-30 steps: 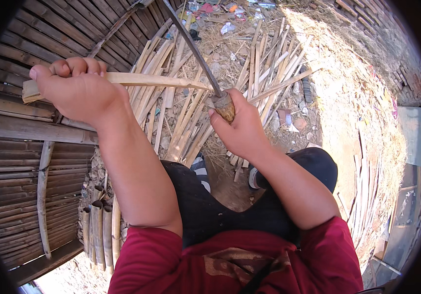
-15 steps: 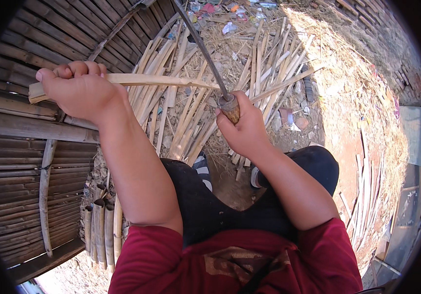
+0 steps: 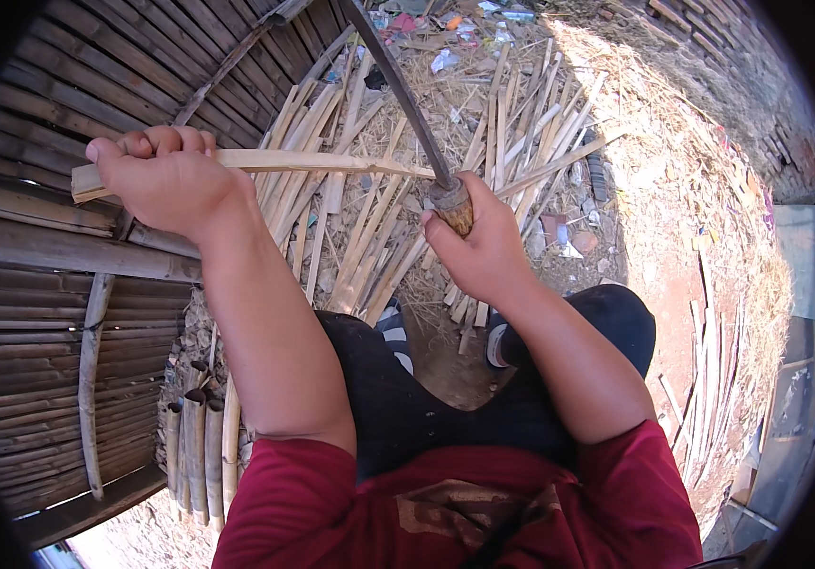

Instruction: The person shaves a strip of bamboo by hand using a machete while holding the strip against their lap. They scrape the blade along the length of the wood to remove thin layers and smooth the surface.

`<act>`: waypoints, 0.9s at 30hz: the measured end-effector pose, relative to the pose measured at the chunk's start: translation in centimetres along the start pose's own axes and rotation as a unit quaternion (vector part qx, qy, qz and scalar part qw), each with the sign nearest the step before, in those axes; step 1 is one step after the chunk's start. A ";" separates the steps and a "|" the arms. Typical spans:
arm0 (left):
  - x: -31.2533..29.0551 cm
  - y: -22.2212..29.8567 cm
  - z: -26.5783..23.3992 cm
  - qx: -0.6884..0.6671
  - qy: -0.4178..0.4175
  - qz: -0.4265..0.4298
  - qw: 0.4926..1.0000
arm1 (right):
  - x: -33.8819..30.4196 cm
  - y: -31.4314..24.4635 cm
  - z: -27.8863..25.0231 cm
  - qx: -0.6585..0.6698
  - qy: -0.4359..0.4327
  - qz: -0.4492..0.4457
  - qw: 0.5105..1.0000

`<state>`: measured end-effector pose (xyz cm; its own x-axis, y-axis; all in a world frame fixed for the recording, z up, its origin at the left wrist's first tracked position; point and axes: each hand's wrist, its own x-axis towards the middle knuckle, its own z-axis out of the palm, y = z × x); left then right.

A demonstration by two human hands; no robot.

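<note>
My left hand (image 3: 168, 185) is wrapped round one end of a pale split bamboo strip (image 3: 322, 162), which lies crosswise in front of me. The strip's far end meets the base of a long, dark, slightly curved blade (image 3: 407, 104). This blade belongs to a large knife whose short wooden handle (image 3: 455, 209) my right hand (image 3: 480, 242) grips. Its blade points up and away, and the tip runs out at the top of the picture. Below both hands, many split bamboo strips (image 3: 355, 256) lie in a loose heap on the ground.
A bamboo slat wall (image 3: 37, 351) stands close on my left, with several upright bamboo tubes (image 3: 194, 455) near its foot. Straw and scraps of litter (image 3: 444, 61) cover the ground ahead. More thin strips (image 3: 711, 370) lie at the right, and bricks (image 3: 696, 28) show at the far right.
Both hands have shifted slightly to the right, carrying the bamboo strip and the knife with them. The blade leans a little differently. Both grips stay the same.
</note>
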<state>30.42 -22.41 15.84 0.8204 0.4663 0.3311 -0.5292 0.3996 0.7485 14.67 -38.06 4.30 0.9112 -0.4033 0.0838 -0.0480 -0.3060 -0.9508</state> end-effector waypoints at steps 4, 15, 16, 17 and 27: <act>-1.2 0.1 1.1 0.030 0.023 -0.020 0.999 | 0.1 8.3 2.4 -0.213 -0.122 0.076 0.966; -0.2 -0.6 0.0 -0.011 -0.001 -0.021 1.000 | 0.0 0.1 0.0 -0.055 0.001 0.021 0.998; -0.3 -0.6 0.1 -0.011 -0.006 -0.021 1.000 | -0.1 0.7 0.1 -0.073 -0.004 0.015 0.997; -0.5 -0.6 0.2 -0.011 -0.004 -0.022 1.000 | -0.3 1.8 0.4 -0.089 -0.009 0.008 0.996; 0.7 -0.2 -0.9 -0.004 0.004 -0.016 1.000 | 1.2 5.0 0.8 -0.116 -0.053 0.071 0.989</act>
<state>30.91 -21.45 15.44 0.8356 0.4587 0.3023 -0.5041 0.4215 0.7538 15.90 -39.38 -0.58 0.9261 -0.3666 -0.0887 -0.2590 -0.4470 -0.8562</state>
